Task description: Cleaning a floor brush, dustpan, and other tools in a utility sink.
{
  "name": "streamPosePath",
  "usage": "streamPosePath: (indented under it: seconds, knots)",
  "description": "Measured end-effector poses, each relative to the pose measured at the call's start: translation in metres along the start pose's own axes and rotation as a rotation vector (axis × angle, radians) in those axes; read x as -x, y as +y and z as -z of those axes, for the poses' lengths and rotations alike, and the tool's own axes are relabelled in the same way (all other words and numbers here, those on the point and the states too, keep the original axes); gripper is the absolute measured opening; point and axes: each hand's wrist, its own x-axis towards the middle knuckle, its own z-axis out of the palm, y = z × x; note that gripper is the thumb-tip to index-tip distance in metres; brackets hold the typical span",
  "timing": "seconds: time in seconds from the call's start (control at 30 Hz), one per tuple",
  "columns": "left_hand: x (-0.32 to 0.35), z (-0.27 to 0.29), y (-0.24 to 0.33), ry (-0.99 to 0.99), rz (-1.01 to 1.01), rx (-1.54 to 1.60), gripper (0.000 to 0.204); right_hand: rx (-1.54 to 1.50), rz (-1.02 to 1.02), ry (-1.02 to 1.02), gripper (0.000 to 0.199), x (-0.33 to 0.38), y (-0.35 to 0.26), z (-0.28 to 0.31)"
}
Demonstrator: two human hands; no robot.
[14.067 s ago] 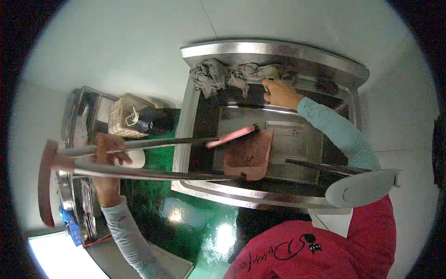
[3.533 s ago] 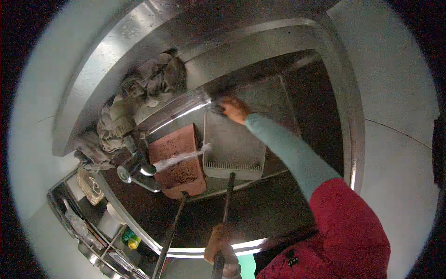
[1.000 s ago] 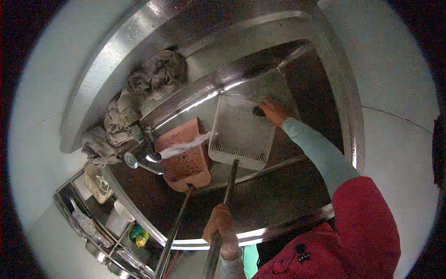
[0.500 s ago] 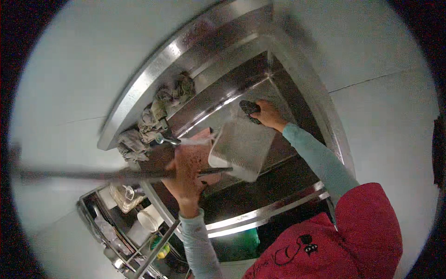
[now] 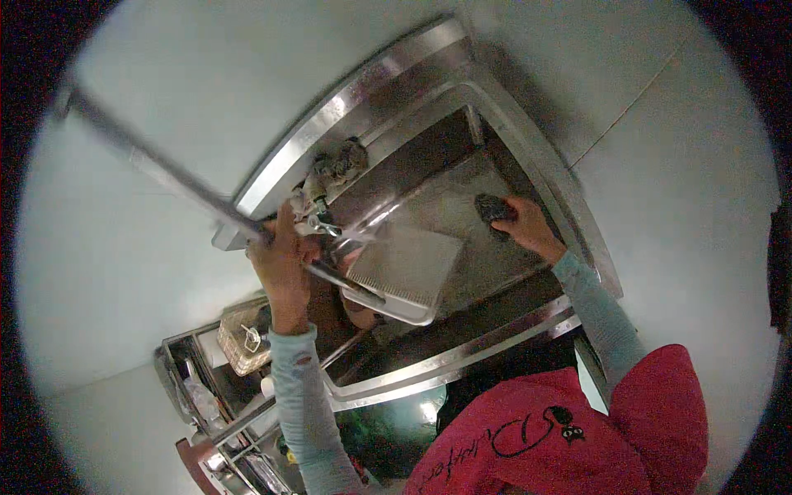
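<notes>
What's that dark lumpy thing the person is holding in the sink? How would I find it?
Find the big steel sink against the pale wall. Inside it lies a pale ridged dustpan, and at its far end the right hand presses a scrubbing pad onto it. The pad is small, dark and rough, unlike everything shiny around it.

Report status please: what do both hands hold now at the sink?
Left hand grips long metal handle. Right hand presses dark scrubber on grey dustpan in steel sink. Nothing between them.
</notes>
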Motion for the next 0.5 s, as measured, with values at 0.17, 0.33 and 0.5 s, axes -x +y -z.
streamPosePath:
  seconds: [0.17,0.33,0.5]
  knots:
    - [0.041,0.059,-0.049,0.115,-0.047,0.357,0.031,0.044,-0.035,0.095,0.046,0.023,0.004,0.001]
    - [0.071,0.068,-0.066,0.19,-0.136,0.331,0.032,0.057,0.057,0.217,0.042,0.024,0.046,-0.016]
    - [0.044,0.048,-0.015,-0.087,-0.018,0.31,0.017,0.156,0.05,0.063,0.055,0.027,0.036,-0.02]
